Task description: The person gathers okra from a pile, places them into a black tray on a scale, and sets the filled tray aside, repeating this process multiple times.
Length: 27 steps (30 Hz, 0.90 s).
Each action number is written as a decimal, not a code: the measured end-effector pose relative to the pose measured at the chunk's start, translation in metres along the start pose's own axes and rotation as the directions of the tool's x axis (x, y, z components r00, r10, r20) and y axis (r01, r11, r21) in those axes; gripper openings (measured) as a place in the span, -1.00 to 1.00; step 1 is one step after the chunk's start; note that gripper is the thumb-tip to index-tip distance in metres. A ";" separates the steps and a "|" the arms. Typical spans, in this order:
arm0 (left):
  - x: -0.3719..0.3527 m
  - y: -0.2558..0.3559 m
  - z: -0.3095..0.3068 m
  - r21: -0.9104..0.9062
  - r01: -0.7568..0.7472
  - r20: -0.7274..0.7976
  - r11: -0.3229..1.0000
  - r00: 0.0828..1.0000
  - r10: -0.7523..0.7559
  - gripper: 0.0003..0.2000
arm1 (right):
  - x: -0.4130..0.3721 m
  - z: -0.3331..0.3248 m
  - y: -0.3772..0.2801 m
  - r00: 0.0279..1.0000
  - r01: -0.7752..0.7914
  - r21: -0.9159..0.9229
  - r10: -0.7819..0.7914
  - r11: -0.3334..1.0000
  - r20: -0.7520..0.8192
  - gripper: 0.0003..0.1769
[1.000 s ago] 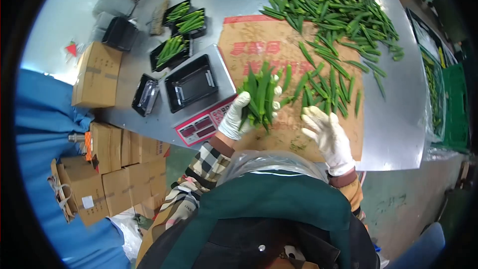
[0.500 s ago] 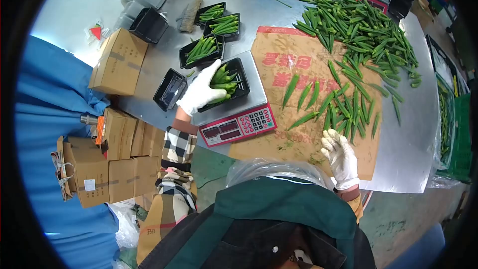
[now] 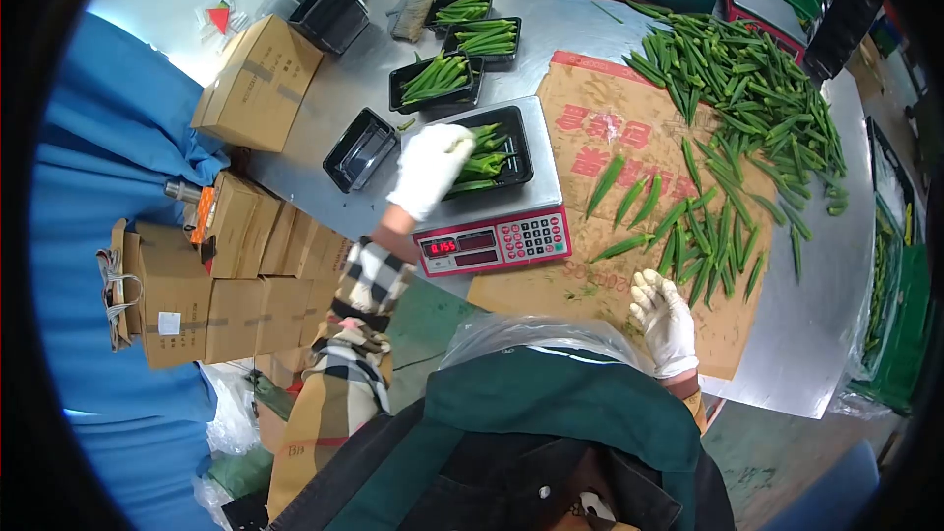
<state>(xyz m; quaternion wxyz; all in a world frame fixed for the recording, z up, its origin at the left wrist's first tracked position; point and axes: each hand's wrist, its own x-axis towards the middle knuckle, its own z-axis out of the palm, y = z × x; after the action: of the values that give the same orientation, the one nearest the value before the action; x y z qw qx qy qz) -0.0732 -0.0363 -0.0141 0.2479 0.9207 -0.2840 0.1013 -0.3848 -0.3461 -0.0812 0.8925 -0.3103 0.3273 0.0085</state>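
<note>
A black plastic tray (image 3: 516, 169) of okra (image 3: 489, 163) rests on the electronic scale (image 3: 496, 242), whose red display shows 0.155. At the tray's left edge is my left hand (image 3: 430, 169) in a white glove, fingers curled in beside the okra; whether anything is inside them is hidden. My right hand (image 3: 666, 326), also gloved, hovers over the lower right of the flattened cardboard (image 3: 536, 290), fingers loosely bent and apart, with nothing in it. Just above it lie loose okra pods (image 3: 700, 241) on the cardboard.
An unfilled black tray (image 3: 360, 150) sits left of the scale. Behind are several okra-filled trays (image 3: 435, 82), a brush (image 3: 421, 8) and stacked black trays (image 3: 329, 18). A big okra heap (image 3: 752, 79) covers the back right. Cardboard boxes (image 3: 261, 84) stand at left, a green crate (image 3: 900, 334) at right.
My left hand has drawn back from over the okra to the tray's left edge, its fingers curling in. The scale display now reads 0.155. The view has shifted slightly; my right hand stays about put.
</note>
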 end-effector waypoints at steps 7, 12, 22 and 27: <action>0.020 0.012 0.083 0.491 -0.257 0.093 0.832 0.966 0.243 -0.88 | -0.010 0.007 0.001 0.998 0.057 0.001 -0.057 0.998 -0.026 -0.53; 0.036 0.003 0.044 0.048 -0.076 0.317 0.996 0.947 0.057 -0.85 | -0.019 -0.016 0.005 0.982 0.132 0.056 -0.123 0.990 -0.142 -0.55; 0.029 -0.019 -0.015 -0.479 0.316 0.166 0.819 0.949 -0.269 -0.78 | -0.012 -0.015 0.015 0.984 0.100 0.053 -0.091 0.994 -0.155 -0.59; -0.004 -0.054 -0.033 -0.561 0.255 -0.092 0.787 0.927 -0.365 -0.80 | 0.007 -0.022 0.015 0.924 0.233 -0.455 -0.341 0.860 -0.173 -0.70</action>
<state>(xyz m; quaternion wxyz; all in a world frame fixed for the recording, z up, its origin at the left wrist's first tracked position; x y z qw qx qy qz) -0.0471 0.0214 -0.0086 0.5366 0.8328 -0.1196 0.0647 -0.3952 -0.3474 -0.1071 0.7462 -0.5417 0.3756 -0.0929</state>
